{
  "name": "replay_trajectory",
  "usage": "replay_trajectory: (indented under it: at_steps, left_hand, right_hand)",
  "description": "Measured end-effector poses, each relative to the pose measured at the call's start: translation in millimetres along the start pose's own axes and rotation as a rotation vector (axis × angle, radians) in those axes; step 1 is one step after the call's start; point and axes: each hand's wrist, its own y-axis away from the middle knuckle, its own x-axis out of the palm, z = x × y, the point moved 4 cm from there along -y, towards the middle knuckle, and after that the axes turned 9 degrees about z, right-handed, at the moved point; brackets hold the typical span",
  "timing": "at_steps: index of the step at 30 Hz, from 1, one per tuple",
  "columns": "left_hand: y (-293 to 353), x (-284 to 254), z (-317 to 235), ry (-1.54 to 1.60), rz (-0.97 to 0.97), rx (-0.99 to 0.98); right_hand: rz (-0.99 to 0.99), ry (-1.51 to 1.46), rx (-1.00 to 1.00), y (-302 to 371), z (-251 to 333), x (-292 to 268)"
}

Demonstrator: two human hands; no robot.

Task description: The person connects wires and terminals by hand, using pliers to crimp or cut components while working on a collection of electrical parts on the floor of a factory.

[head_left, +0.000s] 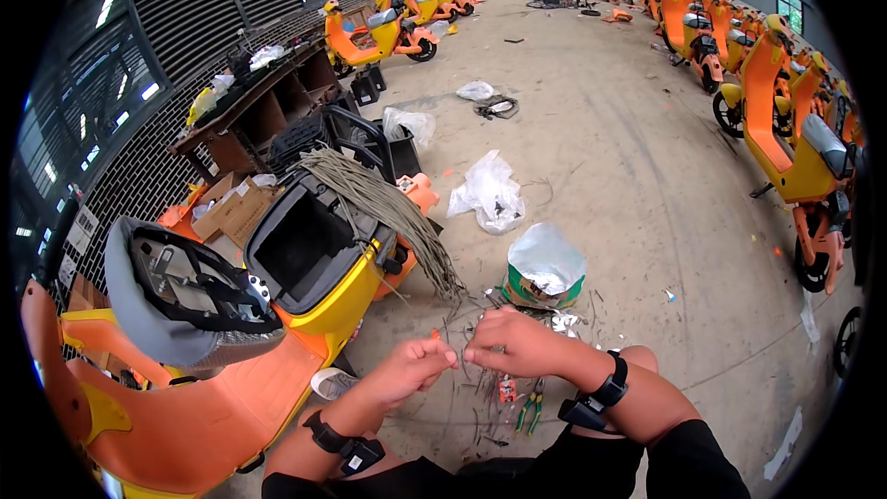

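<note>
My left hand (416,367) and my right hand (513,342) meet in front of me, low in the head view, their fingertips pinched on a thin grey wire (459,358) stretched between them. A small orange piece shows just above my left fingers. The wire leads up toward a thick bundle of grey wires (393,212) draped over the open seat compartment of a yellow and orange scooter (305,259). Green-handled pliers (528,409) lie on the floor below my right wrist, among cut wire scraps. Both wrists wear black bands.
A green sack with a silver lining (543,273) stands just beyond my hands. The raised scooter seat (185,291) is at my left. Plastic bags (490,192) lie on the concrete floor. Rows of orange and yellow scooters (785,120) line the right side and far end.
</note>
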Motion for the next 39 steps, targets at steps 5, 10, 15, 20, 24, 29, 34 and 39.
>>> replay_trajectory:
  at_steps: [5,10,15,20,24,29,34,39]
  left_hand:
    - [5.0,48.5,-52.7,-1.589,-0.197,0.618]
    - [9.3,47.0,-52.6,-1.893,-0.291,0.797]
    - [-8.0,4.5,-12.2,-1.084,-0.468,0.366]
    - [-25.9,-20.6,16.3,0.193,-0.093,-0.074]
    - [-14.6,-9.6,8.9,0.491,0.111,-0.187]
    - [-8.0,-9.7,14.6,0.490,0.261,-0.187]
    - [-1.3,-6.9,-6.4,-0.305,0.031,0.100]
    - [24.7,13.2,-21.9,-1.600,-0.125,0.818]
  right_hand:
    - [0.035,-1.307,0.595,15.3,-32.1,24.1]
    - [0.128,-1.221,0.654,15.5,-25.8,14.6]
    - [-0.380,0.443,0.314,19.3,7.7,-13.4]
    - [-0.124,0.685,0.059,4.1,34.9,-5.2]
    - [-0.069,0.748,-0.058,-5.9,28.0,-4.0]
    - [-0.045,0.629,-0.109,-8.7,25.9,-10.3]
    - [0.018,0.112,0.185,-6.9,5.3,-0.6]
    - [0.177,-1.191,0.859,9.6,-14.5,29.7]
